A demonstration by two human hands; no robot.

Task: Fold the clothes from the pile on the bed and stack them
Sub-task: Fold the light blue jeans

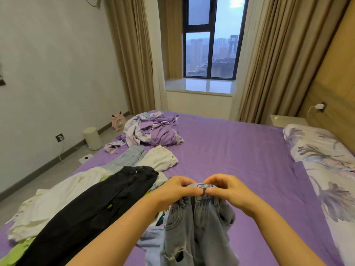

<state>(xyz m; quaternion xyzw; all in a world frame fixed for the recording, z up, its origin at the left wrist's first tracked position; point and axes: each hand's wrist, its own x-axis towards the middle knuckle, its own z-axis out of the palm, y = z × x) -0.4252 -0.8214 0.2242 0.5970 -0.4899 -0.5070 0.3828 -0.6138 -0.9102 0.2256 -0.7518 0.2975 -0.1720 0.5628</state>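
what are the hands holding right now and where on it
Both hands hold the light blue jeans by the waistband: the left hand and the right hand pinch it close together at the top, legs hanging down.

Both hands, left [177, 190] & right [228, 189], pinch the waistband of light-blue ripped jeans [197, 227], held up over the purple bed [240, 150]. Black trousers [92, 214] lie to the left w/ white tops [57, 200]; crumpled purple bedding [151, 131] sits further back, floral pillow [315, 146] at right.
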